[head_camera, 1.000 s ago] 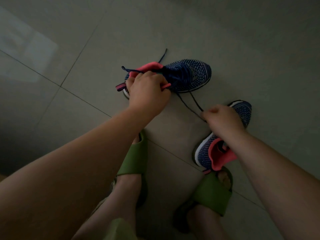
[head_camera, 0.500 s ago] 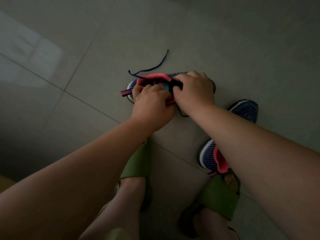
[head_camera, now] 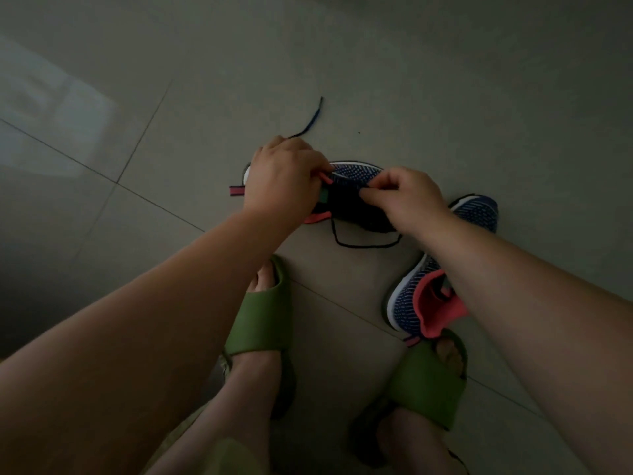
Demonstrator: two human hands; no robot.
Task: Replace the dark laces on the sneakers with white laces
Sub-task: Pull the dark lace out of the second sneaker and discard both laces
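Working the dark lace (head_camera: 368, 243) out of the far sneaker (head_camera: 356, 173), which is lying on the tiled floor (head_camera: 445, 97) just ahead of the feet, I am watching both hands closing in on its laced throat. A slack loop of the lace is drooping onto the floor on the near side of the shoe, and one free end is trailing away past the left hand, so I am judging the unlacing to be partly done on this shoe.

The left hand (head_camera: 281, 180) is curling its fingers over the collar end by the pink lining, apparently pinning the shoe so it is not sliding while the lace is being pulled. The right hand (head_camera: 400, 198) is pinching with thumb and fingertips at the dark middle of the upper; I am reading that as a grip on a lace strand, though the dim light is keeping me from seeing the strand between the fingers.

The second sneaker (head_camera: 421, 303) is sitting apart, to the right and nearer, partly under the right forearm, waiting its turn. Two green slides (head_camera: 263, 320) are planted on either side, close in. No white laces are showing anywhere in view.
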